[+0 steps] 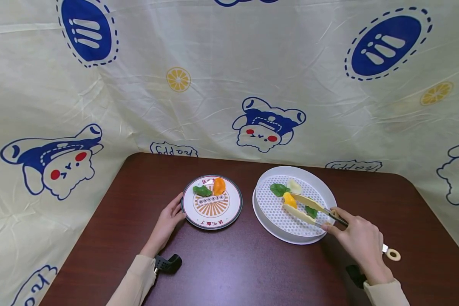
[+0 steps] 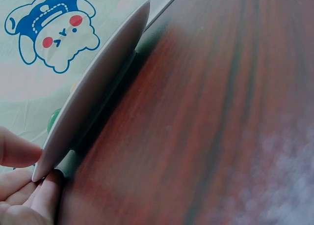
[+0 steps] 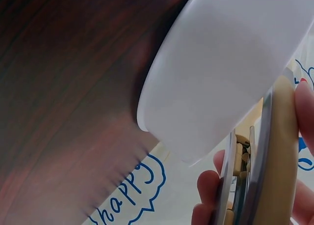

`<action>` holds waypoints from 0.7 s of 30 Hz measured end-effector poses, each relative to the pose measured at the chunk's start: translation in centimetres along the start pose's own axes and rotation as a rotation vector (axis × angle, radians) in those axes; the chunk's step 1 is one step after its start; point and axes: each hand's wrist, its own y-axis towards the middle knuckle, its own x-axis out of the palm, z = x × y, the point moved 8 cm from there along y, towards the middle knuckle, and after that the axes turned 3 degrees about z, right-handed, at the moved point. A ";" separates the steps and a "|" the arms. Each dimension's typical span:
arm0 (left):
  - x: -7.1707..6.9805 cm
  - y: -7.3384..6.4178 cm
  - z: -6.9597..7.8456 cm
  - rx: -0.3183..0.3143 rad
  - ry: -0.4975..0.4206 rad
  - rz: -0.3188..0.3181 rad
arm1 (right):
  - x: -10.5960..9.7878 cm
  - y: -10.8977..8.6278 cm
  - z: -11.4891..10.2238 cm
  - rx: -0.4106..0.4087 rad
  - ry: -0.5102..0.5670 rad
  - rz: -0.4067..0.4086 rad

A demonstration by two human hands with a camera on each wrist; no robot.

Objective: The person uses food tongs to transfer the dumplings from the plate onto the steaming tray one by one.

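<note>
My left hand (image 1: 172, 216) pinches the left rim of a round white plate (image 1: 191, 210), thumb above and fingers beneath in the left wrist view. On that plate lie a green pepper-like piece (image 1: 202, 191) and an orange piece (image 1: 219, 186). A pair of tongs (image 1: 310, 201) with cream tips is gripped in my right hand (image 1: 361, 238). The tong tips reach over a white perforated tray (image 1: 310, 231), one on either side of a yellow piece (image 1: 289, 199). Around it lie a green leaf-like piece (image 1: 279, 189), a pale piece (image 1: 294, 186) and another green piece (image 1: 311, 212).
The perforated tray sits in a white round base (image 1: 265, 223) on the dark brown table (image 1: 237, 272). Behind the far table edge hangs a pale printed cloth (image 1: 206, 119). Both wrists carry black straps, the left strap (image 1: 168, 263) near the plate's front.
</note>
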 end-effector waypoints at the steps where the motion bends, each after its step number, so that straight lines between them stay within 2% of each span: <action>1: 0.0 0.0 0.0 0.002 -0.001 0.000 | 0.0 0.0 0.0 0.003 -0.001 -0.004; 6: 0.0 0.0 0.0 0.009 -0.007 -0.001 | 0.0 0.0 -0.1 0.010 -0.003 -0.011; 21: -0.1 0.1 -0.1 0.012 -0.016 0.003 | -0.5 0.4 -1.4 -0.028 0.032 0.058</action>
